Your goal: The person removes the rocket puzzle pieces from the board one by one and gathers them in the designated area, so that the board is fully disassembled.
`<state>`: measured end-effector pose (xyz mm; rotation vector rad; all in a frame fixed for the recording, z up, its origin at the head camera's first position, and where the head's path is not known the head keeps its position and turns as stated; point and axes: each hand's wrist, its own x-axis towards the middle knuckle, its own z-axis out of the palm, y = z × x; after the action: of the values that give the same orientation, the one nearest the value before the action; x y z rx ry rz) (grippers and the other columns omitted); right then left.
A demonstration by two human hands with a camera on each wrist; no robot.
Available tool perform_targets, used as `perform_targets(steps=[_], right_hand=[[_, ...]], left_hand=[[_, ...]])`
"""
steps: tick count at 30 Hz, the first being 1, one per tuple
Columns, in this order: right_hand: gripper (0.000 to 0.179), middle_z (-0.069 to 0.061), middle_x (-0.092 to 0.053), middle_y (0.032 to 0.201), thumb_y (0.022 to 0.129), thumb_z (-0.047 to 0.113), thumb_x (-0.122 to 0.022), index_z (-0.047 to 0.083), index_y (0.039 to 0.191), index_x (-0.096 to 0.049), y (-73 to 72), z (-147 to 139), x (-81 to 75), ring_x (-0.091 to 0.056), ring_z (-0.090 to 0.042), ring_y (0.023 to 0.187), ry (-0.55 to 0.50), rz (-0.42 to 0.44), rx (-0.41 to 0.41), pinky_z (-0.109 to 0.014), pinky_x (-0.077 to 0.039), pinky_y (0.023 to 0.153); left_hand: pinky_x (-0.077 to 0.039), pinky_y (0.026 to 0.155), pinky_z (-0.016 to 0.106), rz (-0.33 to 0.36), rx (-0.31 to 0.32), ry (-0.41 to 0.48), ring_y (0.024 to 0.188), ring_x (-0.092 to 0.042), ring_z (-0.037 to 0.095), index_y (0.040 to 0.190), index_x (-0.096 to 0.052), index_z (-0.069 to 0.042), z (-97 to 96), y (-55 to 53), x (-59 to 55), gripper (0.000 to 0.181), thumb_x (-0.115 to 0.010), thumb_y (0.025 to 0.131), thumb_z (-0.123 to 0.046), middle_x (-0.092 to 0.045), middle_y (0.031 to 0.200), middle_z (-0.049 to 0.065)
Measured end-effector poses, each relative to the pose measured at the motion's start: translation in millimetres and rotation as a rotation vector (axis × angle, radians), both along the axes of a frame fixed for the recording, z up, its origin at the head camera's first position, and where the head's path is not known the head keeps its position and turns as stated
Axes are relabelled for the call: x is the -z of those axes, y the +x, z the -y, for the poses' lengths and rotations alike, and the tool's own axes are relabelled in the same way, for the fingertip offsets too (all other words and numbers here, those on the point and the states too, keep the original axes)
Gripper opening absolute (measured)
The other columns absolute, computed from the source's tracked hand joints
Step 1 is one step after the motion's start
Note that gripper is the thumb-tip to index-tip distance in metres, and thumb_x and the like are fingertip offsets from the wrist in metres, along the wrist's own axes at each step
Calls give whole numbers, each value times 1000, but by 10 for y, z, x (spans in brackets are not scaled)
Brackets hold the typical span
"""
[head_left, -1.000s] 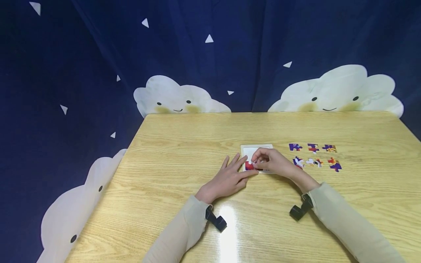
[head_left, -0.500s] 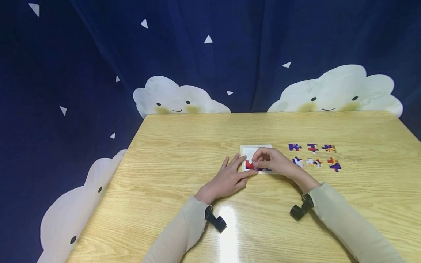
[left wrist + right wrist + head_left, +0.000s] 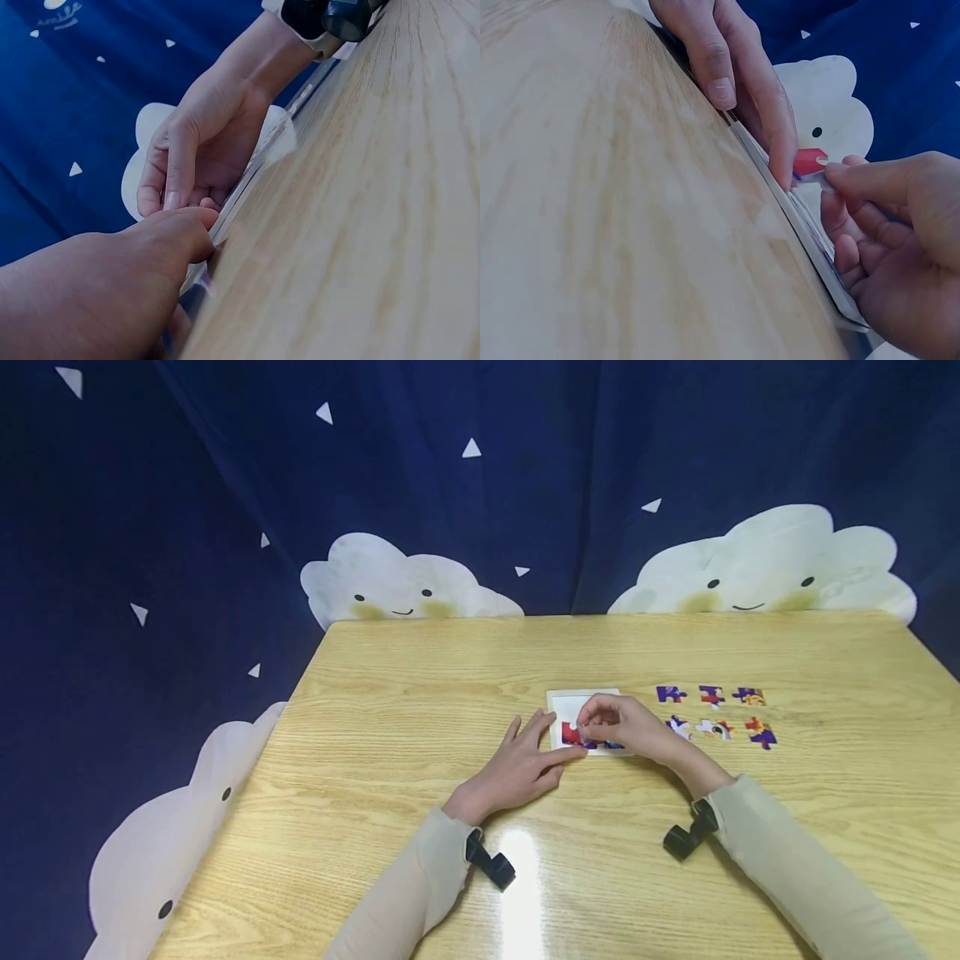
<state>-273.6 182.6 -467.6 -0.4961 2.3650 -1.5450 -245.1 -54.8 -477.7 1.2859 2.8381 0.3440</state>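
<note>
Light wood-grain tabletop [image 3: 420, 710] carries everything; behind it hangs a dark blue curtain with white smiling clouds [image 3: 757, 564].

Small square white puzzle tray [image 3: 564, 700] lies flat near the tabletop's middle, its near row partly filled with red and purple pieces.

Left hand [image 3: 525, 764] lies flat on the tabletop, fingers straight and spread, holding nothing; fingertips [image 3: 784, 176] press against the tray's left edge.

Right hand [image 3: 622, 727] hovers over the tray, fingers curled. Thumb and forefinger pinch a small red, white and blue jigsaw piece [image 3: 808, 166], held tilted just above the tray's surface near the left fingertips; whether it touches the tray cannot be told.

Six loose purple, red and orange jigsaw pieces [image 3: 712, 714] sit in two rows of three, just right of the tray.
</note>
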Motion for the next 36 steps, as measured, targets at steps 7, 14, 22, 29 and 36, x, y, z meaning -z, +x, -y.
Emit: perform_targets(steps=[7,14,22,29,36], right_hand=[[22,-1,-65,98,92,23,-68,4,104,-63,53,-113,12,-65,-9,86,-36,-11,47,-23,-53,78],[23,2,-66,98,93,21,-68,2,105,-63,132,-228,5,-67,-7,89,-58,-28,61,-22,-54,78],[20,3,-64,99,93,17,-67,1,105,-63,229,-360,-6,-65,-5,86,-36,-65,67,-22,-54,73],[17,1,-66,99,94,16,-66,2,103,-64,312,-480,-5,-66,-6,87,-7,-79,73,-22,-55,76],[17,-3,-65,104,94,19,-66,5,104,-64,415,-589,3,-65,-5,90,48,-99,104,-20,-54,78]], left_hand=[[-18,120,61,24,-7,3,153,-17,35,143,-46,-44,6,7,-8,41,-39,104,-34,-23,162,16],[-17,121,59,33,-13,3,153,-15,33,144,-44,-45,9,9,-3,41,-38,105,-35,-22,163,15],[-17,121,59,30,-17,-2,153,-15,33,144,-44,-44,2,-1,14,41,-38,105,-35,-21,163,15],[-15,122,59,48,-23,-2,154,-14,33,144,-44,-44,1,-3,12,41,-39,105,-35,-20,163,14],[-16,122,58,45,-23,2,154,-15,32,144,-45,-44,2,6,3,41,-39,105,-35,-20,163,14]])
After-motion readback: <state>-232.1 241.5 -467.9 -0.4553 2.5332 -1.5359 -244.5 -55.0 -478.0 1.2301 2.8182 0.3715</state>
